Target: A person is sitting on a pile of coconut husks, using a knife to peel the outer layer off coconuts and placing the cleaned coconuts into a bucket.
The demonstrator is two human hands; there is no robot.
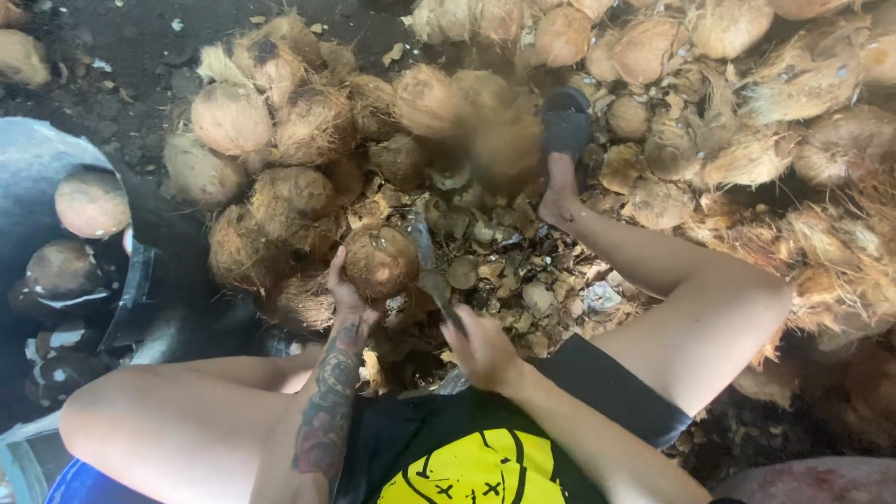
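My left hand (346,297) cups a brown husked coconut (379,260) from below, holding it above a litter of shell chips. My right hand (480,346) grips the handle of a chopping knife (427,261), whose blurred blade stands just to the right of the coconut, close to its side. Both bare knees frame the spot, and my right foot in a dark sandal (566,121) rests among the coconuts ahead.
A heap of fibrous coconuts (280,140) lies ahead and to the left; more pile up along the top and right (747,93). Shell fragments (523,280) cover the ground between my legs. A dark tub (65,252) at left holds peeled coconuts.
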